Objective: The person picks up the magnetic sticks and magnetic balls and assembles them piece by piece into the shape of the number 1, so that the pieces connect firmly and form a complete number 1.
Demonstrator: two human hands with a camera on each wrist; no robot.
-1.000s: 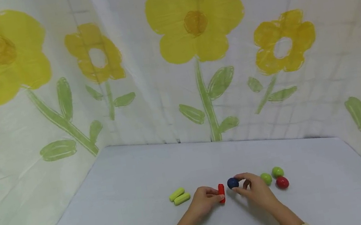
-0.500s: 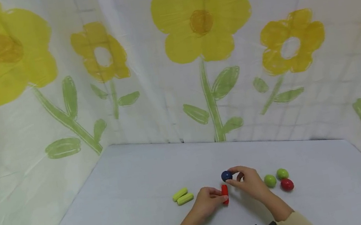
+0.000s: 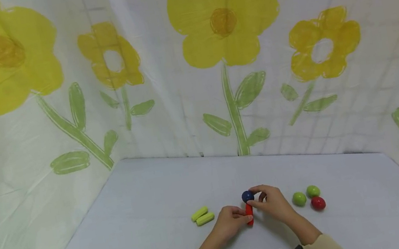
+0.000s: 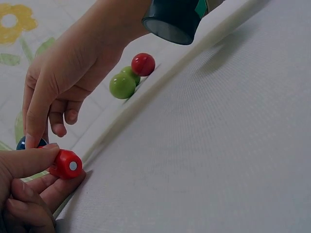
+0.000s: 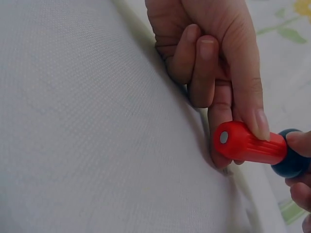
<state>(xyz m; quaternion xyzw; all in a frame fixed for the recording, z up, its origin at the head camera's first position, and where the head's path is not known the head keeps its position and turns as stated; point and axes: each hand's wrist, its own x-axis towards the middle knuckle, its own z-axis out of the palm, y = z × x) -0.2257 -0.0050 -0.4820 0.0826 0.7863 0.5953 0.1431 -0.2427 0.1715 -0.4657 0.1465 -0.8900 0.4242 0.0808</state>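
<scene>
My left hand (image 3: pixel 229 221) pinches a red ribbed rod (image 5: pixel 248 143) between thumb and fingers; a silver disc shows in its near end in both wrist views. Between the thumb and fingertips of my right hand (image 3: pixel 273 202) is a dark blue ball (image 3: pixel 247 196). The ball sits against the far end of the red rod, in line with it, as the right wrist view shows. In the left wrist view the ball (image 4: pixel 30 142) is mostly hidden behind fingers.
Two yellow-green rods (image 3: pixel 202 216) lie left of my left hand on the white table (image 3: pixel 149 203). Right of my right hand are two green balls (image 3: pixel 299 199) and a red ball (image 3: pixel 318 203). A flower-painted curtain (image 3: pixel 166 116) stands behind the table.
My right hand has carried the blue ball left, from beside the red rod to its far end. The left hand keeps its hold on the rod.
</scene>
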